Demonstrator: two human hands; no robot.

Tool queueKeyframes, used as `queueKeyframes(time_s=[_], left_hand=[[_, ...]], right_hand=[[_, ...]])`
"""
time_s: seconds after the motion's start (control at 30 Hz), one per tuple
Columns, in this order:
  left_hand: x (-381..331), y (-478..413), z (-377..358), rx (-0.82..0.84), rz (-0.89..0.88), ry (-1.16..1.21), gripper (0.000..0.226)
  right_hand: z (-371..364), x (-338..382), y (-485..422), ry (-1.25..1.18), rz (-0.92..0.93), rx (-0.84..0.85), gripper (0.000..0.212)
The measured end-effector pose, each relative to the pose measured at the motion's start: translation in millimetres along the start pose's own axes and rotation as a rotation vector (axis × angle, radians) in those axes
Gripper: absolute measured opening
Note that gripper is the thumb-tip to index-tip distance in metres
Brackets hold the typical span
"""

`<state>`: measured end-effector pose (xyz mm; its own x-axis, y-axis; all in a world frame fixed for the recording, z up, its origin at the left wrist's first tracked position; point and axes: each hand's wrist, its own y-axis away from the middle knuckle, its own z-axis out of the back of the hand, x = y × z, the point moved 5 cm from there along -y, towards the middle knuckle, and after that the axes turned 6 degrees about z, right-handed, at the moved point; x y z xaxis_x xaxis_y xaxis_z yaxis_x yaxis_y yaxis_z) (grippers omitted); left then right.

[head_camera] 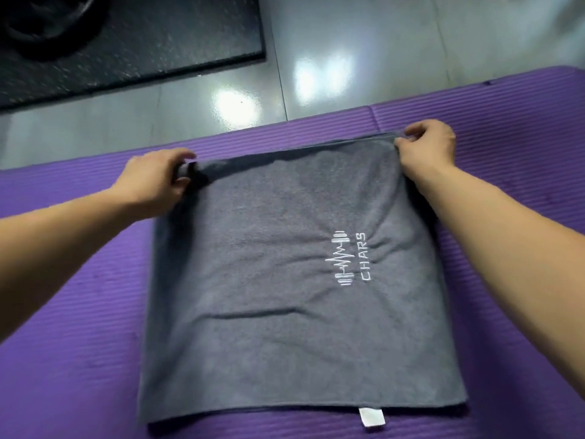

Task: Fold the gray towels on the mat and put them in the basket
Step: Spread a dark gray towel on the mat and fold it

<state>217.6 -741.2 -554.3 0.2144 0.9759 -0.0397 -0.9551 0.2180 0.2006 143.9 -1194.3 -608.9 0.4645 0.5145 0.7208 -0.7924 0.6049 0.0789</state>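
Observation:
A gray towel [285,327] lies flat on the purple mat [79,343], doubled over, with a white embroidered logo reading CHARS and a small white label at its near edge. My left hand [158,182] pinches the towel's far left corner. My right hand [427,145] pinches the far right corner. Both corners are lifted slightly off the mat. No basket is in view.
Beyond the mat lies a glossy gray tiled floor [348,42] with light reflections. A black speckled rubber mat [126,42] with a dark round object on it sits at the far left. A seam in the purple mat runs near the far right corner.

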Motion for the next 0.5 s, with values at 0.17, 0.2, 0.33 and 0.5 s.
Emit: queueKeyframes(time_s=[0.17, 0.2, 0.33, 0.5], left_hand=[[21, -9, 4, 0.071, 0.048, -0.019, 0.021], [25, -12, 6, 0.082, 0.069, 0.004, 0.023], [34, -28, 7, 0.062, 0.07, 0.071, 0.021], [32, -29, -9, -0.05, 0.22, 0.229, 0.026]], right_hand=[[-3, 2, -7, -0.137, -0.095, -0.051, 0.008], [-4, 3, -9, -0.146, -0.111, -0.061, 0.011], [-11, 1, -14, -0.089, -0.162, -0.092, 0.02], [-11, -2, -14, -0.069, -0.161, -0.118, 0.017]])
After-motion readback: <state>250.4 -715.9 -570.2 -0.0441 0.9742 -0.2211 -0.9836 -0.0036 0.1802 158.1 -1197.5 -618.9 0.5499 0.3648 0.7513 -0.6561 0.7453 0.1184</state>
